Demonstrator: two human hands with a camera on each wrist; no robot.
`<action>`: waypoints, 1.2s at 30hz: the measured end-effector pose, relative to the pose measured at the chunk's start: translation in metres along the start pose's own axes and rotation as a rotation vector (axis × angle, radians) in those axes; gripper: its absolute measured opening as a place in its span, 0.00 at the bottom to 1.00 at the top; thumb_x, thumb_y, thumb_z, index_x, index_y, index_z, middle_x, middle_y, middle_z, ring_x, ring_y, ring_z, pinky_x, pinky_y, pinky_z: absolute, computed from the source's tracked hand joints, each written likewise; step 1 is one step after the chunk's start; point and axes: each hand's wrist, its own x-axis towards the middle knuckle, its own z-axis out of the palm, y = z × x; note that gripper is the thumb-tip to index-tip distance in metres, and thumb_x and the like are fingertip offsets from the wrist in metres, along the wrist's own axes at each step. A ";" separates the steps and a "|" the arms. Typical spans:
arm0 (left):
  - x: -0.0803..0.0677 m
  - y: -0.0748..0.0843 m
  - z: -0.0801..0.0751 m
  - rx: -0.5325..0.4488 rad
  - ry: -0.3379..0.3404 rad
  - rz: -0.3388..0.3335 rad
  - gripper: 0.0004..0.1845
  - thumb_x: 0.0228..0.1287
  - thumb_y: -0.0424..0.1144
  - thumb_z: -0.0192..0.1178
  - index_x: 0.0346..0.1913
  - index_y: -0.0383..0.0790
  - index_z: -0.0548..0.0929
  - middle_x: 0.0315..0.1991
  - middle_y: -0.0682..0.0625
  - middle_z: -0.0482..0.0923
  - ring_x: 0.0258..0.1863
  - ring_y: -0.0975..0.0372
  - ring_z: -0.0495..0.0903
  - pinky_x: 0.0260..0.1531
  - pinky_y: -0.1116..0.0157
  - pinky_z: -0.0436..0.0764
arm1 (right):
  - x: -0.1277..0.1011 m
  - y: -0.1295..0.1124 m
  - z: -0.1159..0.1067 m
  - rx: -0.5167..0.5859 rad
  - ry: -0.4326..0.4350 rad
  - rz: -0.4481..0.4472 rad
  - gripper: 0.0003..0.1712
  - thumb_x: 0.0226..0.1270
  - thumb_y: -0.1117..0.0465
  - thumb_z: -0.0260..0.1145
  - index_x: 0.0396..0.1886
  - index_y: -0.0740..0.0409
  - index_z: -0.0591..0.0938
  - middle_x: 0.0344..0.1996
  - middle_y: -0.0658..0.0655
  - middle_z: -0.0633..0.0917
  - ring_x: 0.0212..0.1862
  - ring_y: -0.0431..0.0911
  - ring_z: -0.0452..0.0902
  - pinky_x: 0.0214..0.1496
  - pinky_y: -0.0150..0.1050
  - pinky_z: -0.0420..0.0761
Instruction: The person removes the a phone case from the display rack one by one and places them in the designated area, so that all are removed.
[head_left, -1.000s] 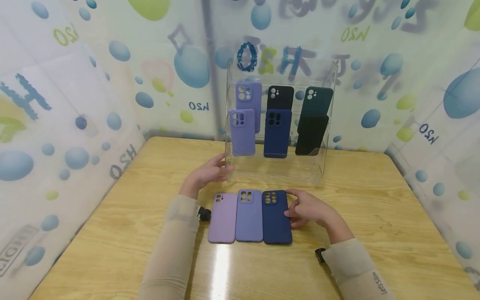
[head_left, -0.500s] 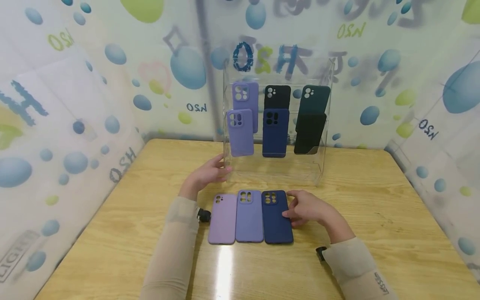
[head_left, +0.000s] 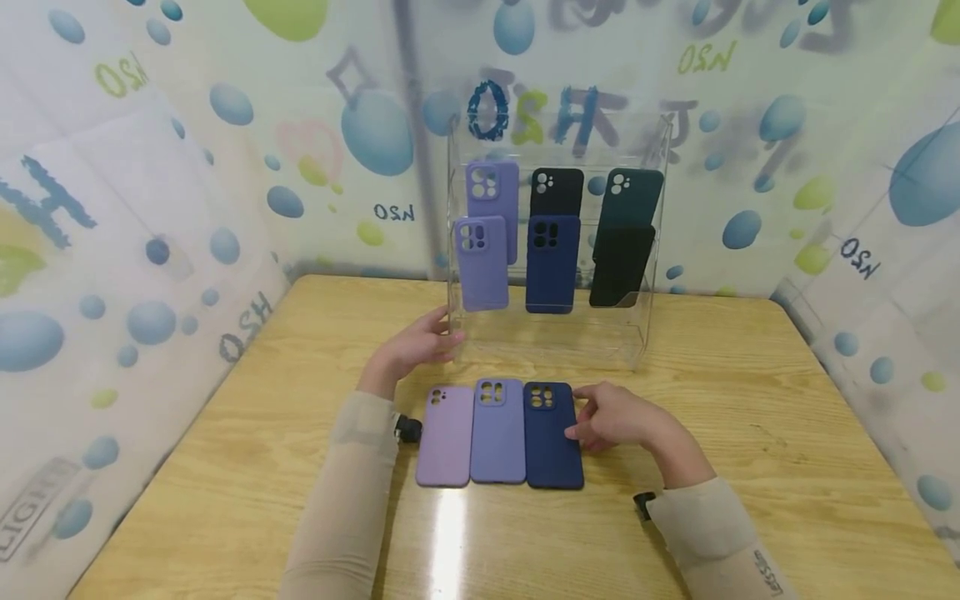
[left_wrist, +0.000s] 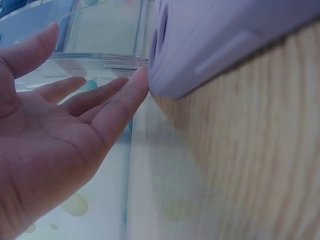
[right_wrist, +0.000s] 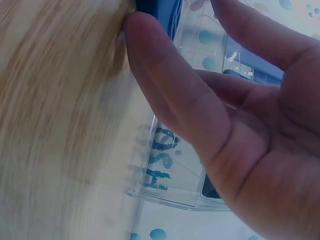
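1. A clear acrylic display rack (head_left: 551,333) stands toward the back of the wooden table (head_left: 750,433) and holds six phone cases in two tiers.
2. Just in front of the rack, three cases lie flat, side by side and touching: a lilac case (head_left: 446,436), a periwinkle case (head_left: 498,431) and a navy case (head_left: 552,434), the last being nearest the rack's middle.
3. The right hand (head_left: 618,417) rests at the navy case's right edge, fingers loosely bent, fingertips touching the edge; nothing is clasped.
4. The left hand (head_left: 415,347) lies against the rack's lower left corner, fingers straight and relaxed, touching the acrylic wall without gripping.
5. In the left wrist view, the little finger (left_wrist: 127,100) sits just beside a lilac case corner.
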 end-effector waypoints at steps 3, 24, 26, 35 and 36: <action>-0.001 -0.001 0.000 -0.002 0.005 -0.003 0.41 0.85 0.35 0.52 0.89 0.48 0.43 0.85 0.33 0.53 0.81 0.42 0.63 0.78 0.44 0.72 | -0.001 0.000 -0.001 0.008 -0.010 -0.013 0.45 0.72 0.64 0.73 0.81 0.73 0.62 0.50 0.64 0.86 0.40 0.47 0.88 0.47 0.44 0.92; 0.003 0.000 -0.002 0.007 0.004 0.007 0.41 0.84 0.36 0.54 0.88 0.49 0.44 0.85 0.34 0.55 0.81 0.43 0.65 0.78 0.45 0.72 | -0.024 -0.066 -0.141 -0.226 0.281 -0.251 0.46 0.78 0.54 0.70 0.87 0.55 0.57 0.76 0.69 0.68 0.54 0.56 0.89 0.55 0.48 0.90; 0.002 -0.001 -0.002 0.005 0.004 0.005 0.41 0.84 0.37 0.54 0.88 0.49 0.44 0.85 0.34 0.54 0.81 0.42 0.65 0.78 0.45 0.71 | -0.022 -0.065 -0.152 -0.242 0.334 -0.260 0.48 0.78 0.53 0.69 0.88 0.53 0.54 0.81 0.68 0.62 0.59 0.60 0.86 0.55 0.51 0.90; 0.001 -0.001 -0.001 0.004 0.011 -0.001 0.41 0.84 0.35 0.52 0.89 0.48 0.43 0.85 0.33 0.54 0.81 0.42 0.64 0.78 0.45 0.71 | -0.009 -0.054 -0.174 -0.366 0.557 -0.318 0.50 0.79 0.52 0.68 0.89 0.54 0.51 0.84 0.73 0.51 0.68 0.72 0.74 0.63 0.70 0.79; 0.001 -0.001 -0.001 0.004 0.009 0.002 0.41 0.84 0.35 0.52 0.89 0.47 0.43 0.85 0.33 0.54 0.81 0.42 0.64 0.78 0.45 0.71 | -0.007 -0.051 -0.174 -0.372 0.572 -0.324 0.49 0.79 0.53 0.68 0.88 0.55 0.52 0.84 0.72 0.52 0.68 0.72 0.74 0.64 0.70 0.78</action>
